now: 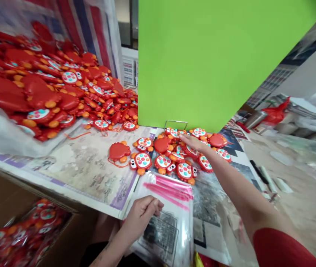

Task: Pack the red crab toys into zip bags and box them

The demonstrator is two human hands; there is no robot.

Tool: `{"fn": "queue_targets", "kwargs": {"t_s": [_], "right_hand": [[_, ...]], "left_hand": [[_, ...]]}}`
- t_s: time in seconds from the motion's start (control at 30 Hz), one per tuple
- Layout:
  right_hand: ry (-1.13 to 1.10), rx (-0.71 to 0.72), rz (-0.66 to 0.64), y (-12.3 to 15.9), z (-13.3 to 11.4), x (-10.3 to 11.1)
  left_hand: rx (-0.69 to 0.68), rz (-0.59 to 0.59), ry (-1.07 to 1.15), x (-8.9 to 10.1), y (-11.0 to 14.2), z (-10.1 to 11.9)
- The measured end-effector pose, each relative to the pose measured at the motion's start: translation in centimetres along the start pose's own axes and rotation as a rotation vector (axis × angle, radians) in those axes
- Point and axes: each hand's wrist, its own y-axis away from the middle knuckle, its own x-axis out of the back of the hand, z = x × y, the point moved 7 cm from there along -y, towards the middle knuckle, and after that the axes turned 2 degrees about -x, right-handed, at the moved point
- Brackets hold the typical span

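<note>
My right hand point(193, 143) is stretched out flat over a group of red crab-like toys point(185, 170), its fingertips at the ones near the green panel. These toys have orange feet, bulging eyes and white oval fronts with coloured dots; some lie face down. Closer to me, my left hand point(145, 209) is curled with the thumb against the fingers; whether anything is inside is hidden. It is over a stack of clear plastic bags point(184, 218) with pink stripes and dark print. Beside the group, a toy point(119, 151) lies red back up.
A tall green panel point(191, 63) stands behind the toys, with a wire loop at its foot. At left, a large woven sack point(99, 33) spills many more toys. A cardboard box point(71, 222) below holds bagged toys. Markers point(267, 178) and plastic film lie at right.
</note>
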Motion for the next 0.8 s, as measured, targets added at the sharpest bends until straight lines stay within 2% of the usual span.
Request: {"fn": "queue_targets", "kwargs": {"t_s": [0.07,0.13,0.2,0.3,0.37,0.43,0.53,0.67,0.8], "right_hand": [[0.021,-0.062,0.132,0.1,2.3,2.6],[0.122,-0.241,0.293,0.1,6.4,5.4],[0.207,-0.439,0.395,0.5,11.1,7.2],[0.19,-0.691,0.379,1.6,17.5,7.0],[0.197,-0.696,0.327,2.2,19.4,5.8],[0.235,-0.612,0.301,2.8,19.4,4.6],[0.235,-0.5,0.255,4.1,17.7,3.3],[0.125,-0.475,0.187,5.9,15.3,1.9],[0.022,-0.446,0.2,7.3,13.2,1.0]], "left_hand": [[0.002,0.003,-0.026,0.1,0.0,0.2],[0.001,0.008,-0.056,0.1,0.0,0.6],[0.003,0.008,-0.084,0.1,0.0,0.8],[0.012,0.011,-0.107,0.1,0.1,0.8],[0.01,0.011,-0.113,0.1,0.2,0.8],[0.002,0.008,-0.116,0.1,0.1,0.8],[-0.004,0.004,-0.108,0.1,0.0,0.8],[-0.002,0.008,-0.115,0.1,-0.2,0.9],[-0.012,0.011,-0.103,0.0,-0.2,0.8]]}}
